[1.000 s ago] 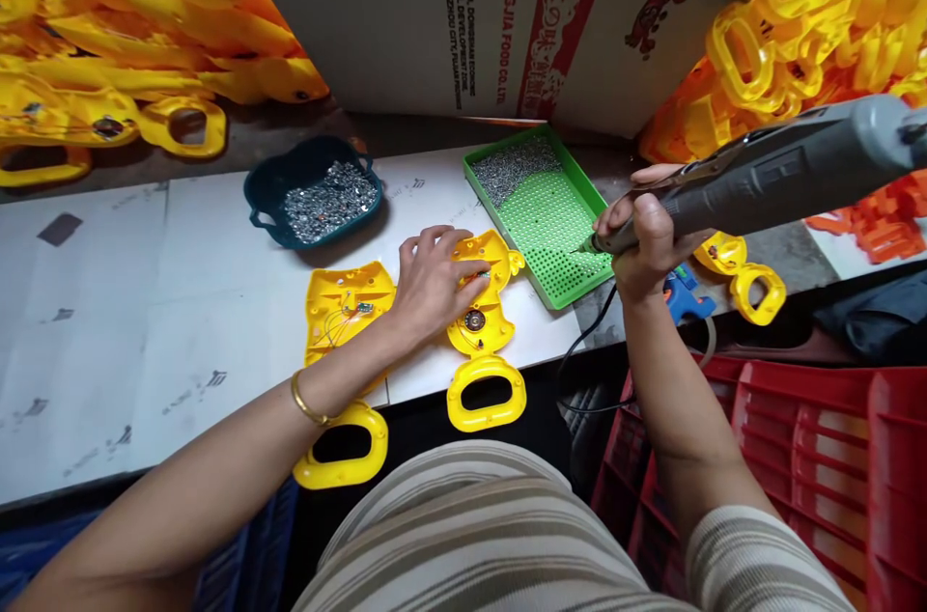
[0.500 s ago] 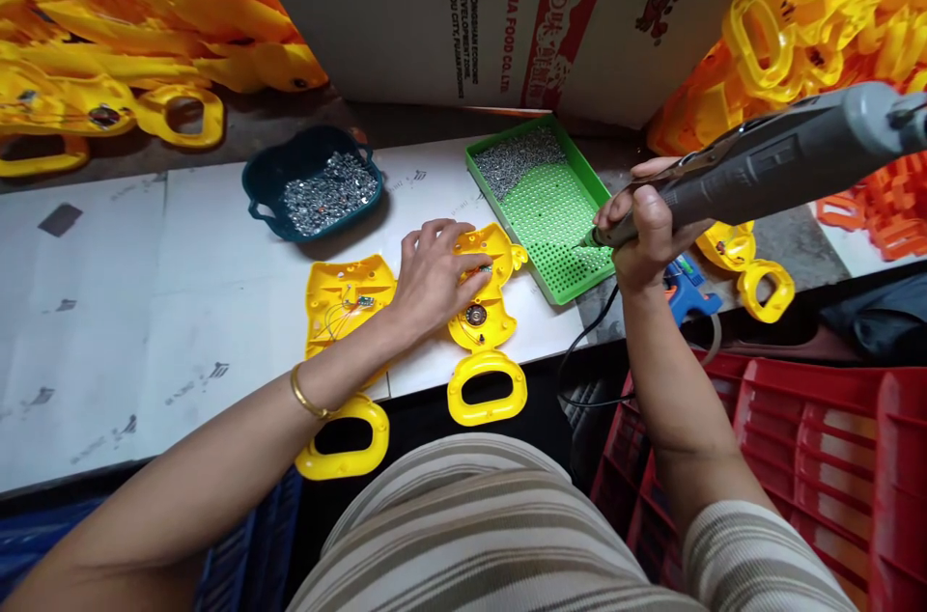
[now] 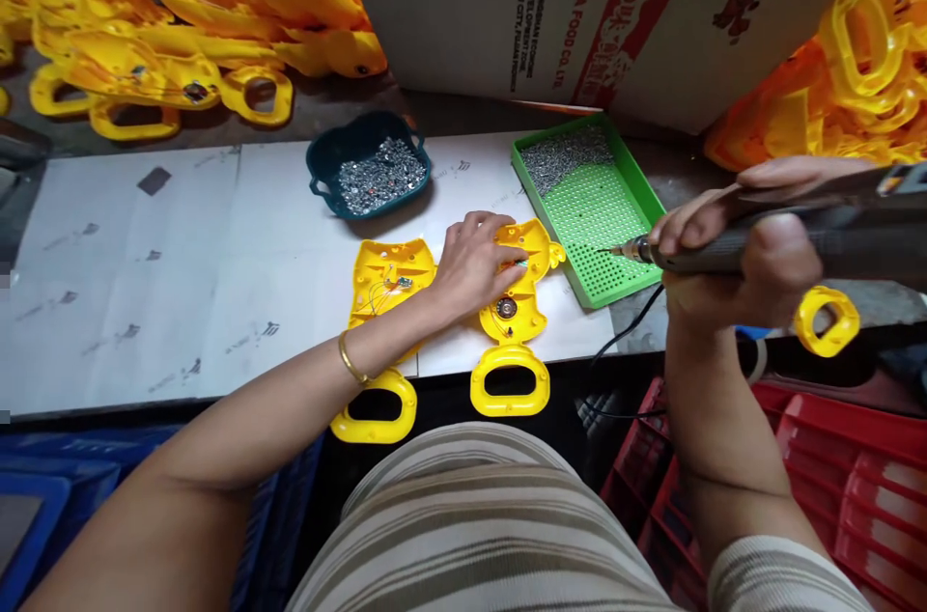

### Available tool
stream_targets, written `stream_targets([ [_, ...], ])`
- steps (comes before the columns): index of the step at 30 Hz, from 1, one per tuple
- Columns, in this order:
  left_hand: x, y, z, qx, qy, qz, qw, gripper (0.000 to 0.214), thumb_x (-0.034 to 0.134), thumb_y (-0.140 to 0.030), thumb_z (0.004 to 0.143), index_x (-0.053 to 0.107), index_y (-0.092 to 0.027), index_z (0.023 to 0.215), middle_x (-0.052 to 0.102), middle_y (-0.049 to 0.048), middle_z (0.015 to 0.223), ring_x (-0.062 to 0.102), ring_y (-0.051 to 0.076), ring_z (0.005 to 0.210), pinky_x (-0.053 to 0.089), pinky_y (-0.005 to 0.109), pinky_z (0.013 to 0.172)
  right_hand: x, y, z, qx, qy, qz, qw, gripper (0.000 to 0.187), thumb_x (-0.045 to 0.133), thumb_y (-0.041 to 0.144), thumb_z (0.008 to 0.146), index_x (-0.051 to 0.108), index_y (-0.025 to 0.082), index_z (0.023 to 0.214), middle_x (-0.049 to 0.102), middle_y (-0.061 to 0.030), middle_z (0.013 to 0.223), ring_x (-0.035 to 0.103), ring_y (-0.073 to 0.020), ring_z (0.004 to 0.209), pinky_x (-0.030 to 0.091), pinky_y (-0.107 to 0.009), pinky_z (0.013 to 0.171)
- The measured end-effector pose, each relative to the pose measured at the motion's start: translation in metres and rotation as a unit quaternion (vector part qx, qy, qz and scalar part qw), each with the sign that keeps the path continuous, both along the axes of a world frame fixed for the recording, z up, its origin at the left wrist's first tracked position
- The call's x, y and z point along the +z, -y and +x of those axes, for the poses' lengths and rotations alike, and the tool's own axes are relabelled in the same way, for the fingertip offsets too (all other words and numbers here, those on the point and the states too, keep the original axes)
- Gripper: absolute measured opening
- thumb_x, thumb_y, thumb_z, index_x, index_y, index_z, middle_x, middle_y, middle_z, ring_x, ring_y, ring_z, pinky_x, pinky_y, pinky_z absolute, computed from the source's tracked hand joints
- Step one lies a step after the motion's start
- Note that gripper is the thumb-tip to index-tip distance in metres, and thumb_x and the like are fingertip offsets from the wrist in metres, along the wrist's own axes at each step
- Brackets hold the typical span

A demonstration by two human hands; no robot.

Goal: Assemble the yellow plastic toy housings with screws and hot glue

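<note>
On the desk, two yellow shells lie side by side with their insides up, the right shell beneath the left hand and the left shell beside it, partly behind the forearm. This hand is half open, fingers bent and partly spread across the right shell's upper part, thumb apart from the forefinger. A round disc shows below the thumb; wires run to a small board in the left shell. Each shell's ring handle sticks out past the desk's near edge. The right hand is closed firmly round a grey driver, its tip over the near part of a green tray; whether it touches the bottom, I cannot tell. Screws are heaped at the tray's far end. A dark basin of shiny metal bits stands beyond the left shell. Behind the tray rises a printed box, with piles of yellow parts on both sides.
</note>
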State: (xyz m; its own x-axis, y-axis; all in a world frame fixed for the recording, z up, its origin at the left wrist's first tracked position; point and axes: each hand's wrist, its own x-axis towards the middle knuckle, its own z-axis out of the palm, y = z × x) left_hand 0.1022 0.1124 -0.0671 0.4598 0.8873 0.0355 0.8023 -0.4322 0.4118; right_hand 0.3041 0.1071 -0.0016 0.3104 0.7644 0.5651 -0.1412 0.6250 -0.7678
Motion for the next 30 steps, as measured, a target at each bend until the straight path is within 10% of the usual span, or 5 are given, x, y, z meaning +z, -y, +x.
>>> stream_targets([
  [30,0.001,0.001,0.001,0.004,0.013,-0.009,1.000,0.020,0.064,-0.031,0.087,0.076,-0.030,0.103,0.055,0.0076,0.132,0.045,0.031,0.120,0.042,0.048,0.093,-0.035,-0.014,-0.058,0.071,0.051,-0.082,0.993,0.033,0.064,0.063,0.072,0.053,0.034,0.085,0.039,0.0077,0.048,0.037,-0.0143,0.034,0.036,-0.032,0.036],
])
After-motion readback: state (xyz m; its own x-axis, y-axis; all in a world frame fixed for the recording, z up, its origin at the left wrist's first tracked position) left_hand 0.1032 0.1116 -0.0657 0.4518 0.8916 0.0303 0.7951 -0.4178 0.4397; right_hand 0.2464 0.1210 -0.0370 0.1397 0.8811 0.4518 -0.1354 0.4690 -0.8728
